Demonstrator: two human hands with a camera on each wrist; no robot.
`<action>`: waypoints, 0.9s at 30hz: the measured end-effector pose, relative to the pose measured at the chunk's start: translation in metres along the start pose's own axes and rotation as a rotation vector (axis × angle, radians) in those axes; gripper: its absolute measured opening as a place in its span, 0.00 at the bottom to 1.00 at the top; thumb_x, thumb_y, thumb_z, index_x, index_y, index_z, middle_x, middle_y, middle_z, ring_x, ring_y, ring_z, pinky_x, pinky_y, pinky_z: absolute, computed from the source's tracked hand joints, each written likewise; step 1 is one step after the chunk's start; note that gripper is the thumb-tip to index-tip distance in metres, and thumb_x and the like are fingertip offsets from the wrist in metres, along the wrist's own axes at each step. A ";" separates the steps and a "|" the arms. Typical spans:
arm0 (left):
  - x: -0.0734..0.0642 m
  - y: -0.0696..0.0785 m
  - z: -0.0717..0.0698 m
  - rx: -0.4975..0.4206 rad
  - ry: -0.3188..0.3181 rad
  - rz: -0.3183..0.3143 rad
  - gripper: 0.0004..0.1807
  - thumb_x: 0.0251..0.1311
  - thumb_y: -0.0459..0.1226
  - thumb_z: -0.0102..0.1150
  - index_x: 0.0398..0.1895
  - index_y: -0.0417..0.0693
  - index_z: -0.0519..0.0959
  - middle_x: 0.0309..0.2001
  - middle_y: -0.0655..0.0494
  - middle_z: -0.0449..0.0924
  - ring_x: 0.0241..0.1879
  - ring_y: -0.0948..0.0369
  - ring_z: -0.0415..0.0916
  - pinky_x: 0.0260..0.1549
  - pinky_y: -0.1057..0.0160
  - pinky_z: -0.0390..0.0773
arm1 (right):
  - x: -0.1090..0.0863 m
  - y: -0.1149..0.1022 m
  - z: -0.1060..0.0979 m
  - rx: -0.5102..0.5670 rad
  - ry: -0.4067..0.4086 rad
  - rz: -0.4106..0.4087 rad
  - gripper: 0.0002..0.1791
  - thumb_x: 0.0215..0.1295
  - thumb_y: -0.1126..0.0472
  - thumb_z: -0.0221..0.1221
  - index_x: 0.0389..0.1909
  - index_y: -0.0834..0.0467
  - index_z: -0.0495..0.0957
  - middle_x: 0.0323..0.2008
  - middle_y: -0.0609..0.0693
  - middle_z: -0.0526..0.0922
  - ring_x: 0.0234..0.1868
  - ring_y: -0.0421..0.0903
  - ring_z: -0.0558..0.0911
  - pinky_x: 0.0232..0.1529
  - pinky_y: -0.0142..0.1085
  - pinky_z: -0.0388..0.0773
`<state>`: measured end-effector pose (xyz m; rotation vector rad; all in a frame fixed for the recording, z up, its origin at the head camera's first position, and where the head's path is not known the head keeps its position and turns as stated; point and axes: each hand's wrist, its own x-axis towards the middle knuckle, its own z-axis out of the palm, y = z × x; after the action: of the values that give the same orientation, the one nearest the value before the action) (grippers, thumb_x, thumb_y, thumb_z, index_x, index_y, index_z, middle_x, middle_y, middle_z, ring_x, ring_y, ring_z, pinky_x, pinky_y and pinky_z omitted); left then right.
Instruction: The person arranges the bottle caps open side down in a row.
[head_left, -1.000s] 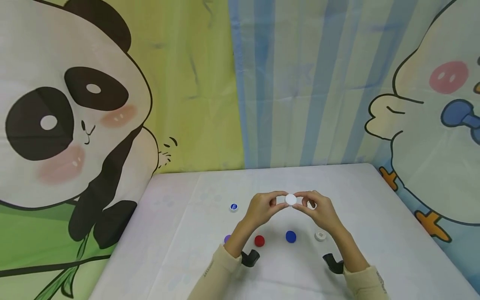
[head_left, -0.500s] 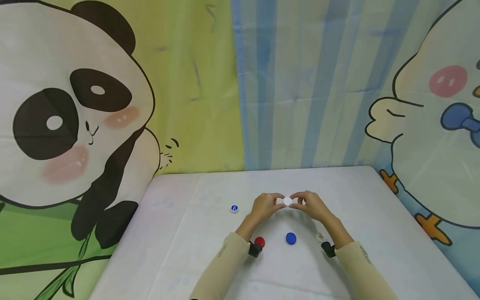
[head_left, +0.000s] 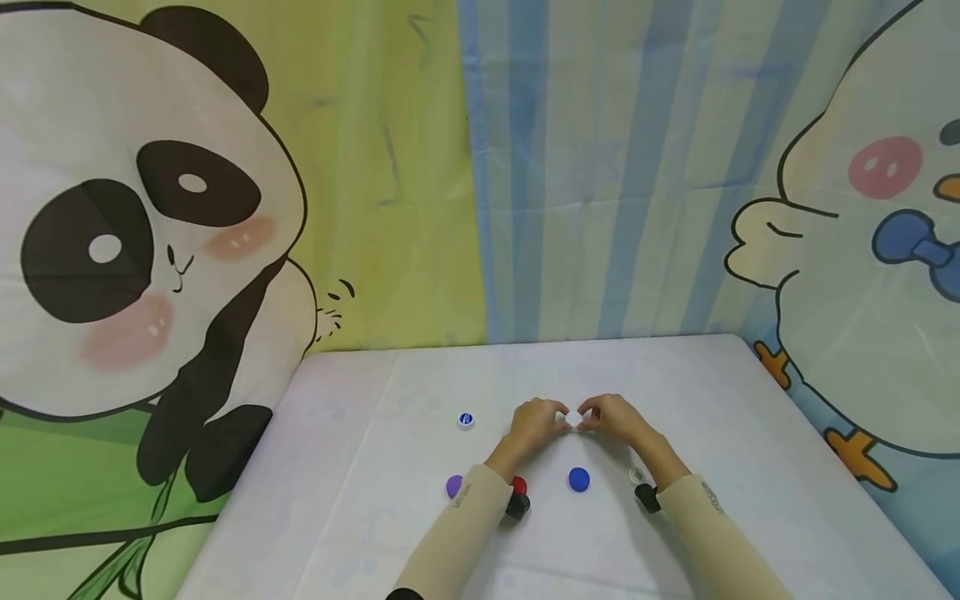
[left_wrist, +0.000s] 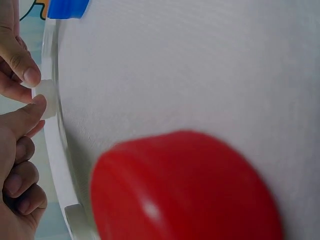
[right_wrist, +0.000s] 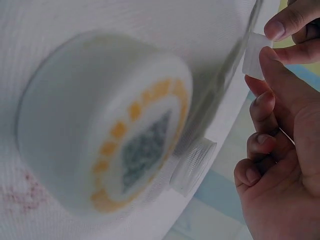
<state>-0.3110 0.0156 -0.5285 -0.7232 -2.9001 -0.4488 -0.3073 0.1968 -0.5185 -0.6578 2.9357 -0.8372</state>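
Note:
Both hands meet at a small white bottle cap (head_left: 574, 419) near the middle of the table. My left hand (head_left: 536, 422) pinches it from the left between thumb and fingertips, the other fingers curled. From the opposite side my right hand (head_left: 617, 419) grips it likewise. In the left wrist view the white cap (left_wrist: 46, 97) looks close over the tabletop. A red cap (left_wrist: 185, 190) lies under my left wrist, large in that view. A white cap with an orange printed ring (right_wrist: 140, 145) sits below my right wrist.
A blue cap (head_left: 579, 479) lies between the forearms. A purple cap (head_left: 454, 486) is beside the left sleeve, and a blue-and-white cap (head_left: 466, 420) farther back left. A clear ribbed cap (right_wrist: 195, 167) shows in the right wrist view. Printed curtains (head_left: 555, 167) rise behind the table (head_left: 360, 483).
Both hands have lowered the white cap toward the tabletop and a little leftward. The forearms have reached forward, and the left sleeve now partly covers the red cap.

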 end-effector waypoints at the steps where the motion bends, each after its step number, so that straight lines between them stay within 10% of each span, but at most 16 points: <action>1: 0.000 0.000 0.001 -0.006 -0.005 -0.001 0.14 0.49 0.48 0.63 0.40 0.59 0.82 0.37 0.62 0.82 0.33 0.61 0.78 0.26 0.67 0.73 | 0.000 0.001 0.001 -0.005 -0.006 0.000 0.14 0.49 0.59 0.65 0.37 0.61 0.81 0.19 0.44 0.74 0.20 0.38 0.68 0.21 0.30 0.66; 10: 0.003 0.001 0.009 -0.015 0.009 -0.016 0.15 0.49 0.50 0.62 0.41 0.60 0.82 0.36 0.64 0.82 0.32 0.62 0.78 0.27 0.67 0.73 | -0.006 0.003 0.001 -0.006 0.001 0.031 0.16 0.50 0.59 0.65 0.40 0.61 0.80 0.20 0.45 0.75 0.20 0.39 0.67 0.22 0.30 0.66; 19: 0.013 0.025 -0.004 0.008 0.070 0.034 0.20 0.51 0.54 0.57 0.48 0.62 0.78 0.09 0.66 0.66 0.15 0.68 0.61 0.15 0.72 0.64 | -0.026 0.017 -0.022 -0.007 0.109 0.141 0.23 0.53 0.56 0.63 0.50 0.59 0.75 0.24 0.48 0.73 0.24 0.43 0.68 0.26 0.35 0.66; 27: 0.019 0.051 0.001 0.027 -0.006 0.024 0.22 0.52 0.56 0.55 0.51 0.64 0.76 0.20 0.66 0.78 0.22 0.67 0.71 0.21 0.72 0.68 | -0.041 0.040 -0.032 0.078 0.076 0.282 0.32 0.49 0.49 0.65 0.53 0.61 0.72 0.27 0.53 0.73 0.25 0.45 0.68 0.25 0.35 0.65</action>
<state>-0.3035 0.0679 -0.5130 -0.7554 -2.8943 -0.4053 -0.2895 0.2601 -0.5159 -0.2037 2.9447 -0.9560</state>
